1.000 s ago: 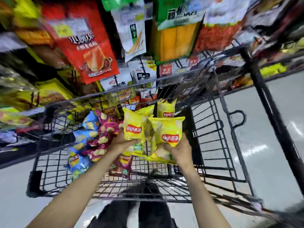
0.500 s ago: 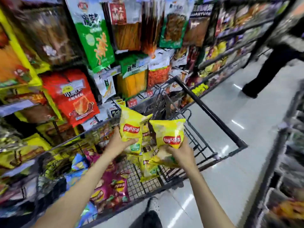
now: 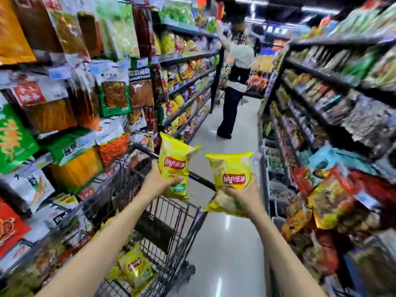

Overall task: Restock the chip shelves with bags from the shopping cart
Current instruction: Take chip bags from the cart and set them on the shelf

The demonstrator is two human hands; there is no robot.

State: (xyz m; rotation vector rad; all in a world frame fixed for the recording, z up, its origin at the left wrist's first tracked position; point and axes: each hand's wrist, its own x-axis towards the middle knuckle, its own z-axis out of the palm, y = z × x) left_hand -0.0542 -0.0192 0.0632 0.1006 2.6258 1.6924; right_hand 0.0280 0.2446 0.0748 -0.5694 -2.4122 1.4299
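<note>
My left hand (image 3: 157,181) grips a yellow Lay's chip bag (image 3: 174,161) by its lower half, held upright above the black wire shopping cart (image 3: 171,221). A second yellow Lay's bag (image 3: 232,172) is gripped from below by my right hand (image 3: 242,195), out over the aisle floor to the right of the cart. More yellow Lay's bags (image 3: 134,269) lie in the cart's basket. Farther down the aisle on the left stand the chip shelves (image 3: 188,76), filled with yellow and orange bags.
Snack shelves (image 3: 85,103) line the left side close beside the cart, and more shelves (image 3: 332,125) line the right. A person (image 3: 235,82) stands down the aisle, reaching up to a high left shelf. The pale floor (image 3: 227,243) runs between.
The view has swung up from the cart to look down the aisle. Both hands have lifted their yellow bags out of the cart and moved them apart.
</note>
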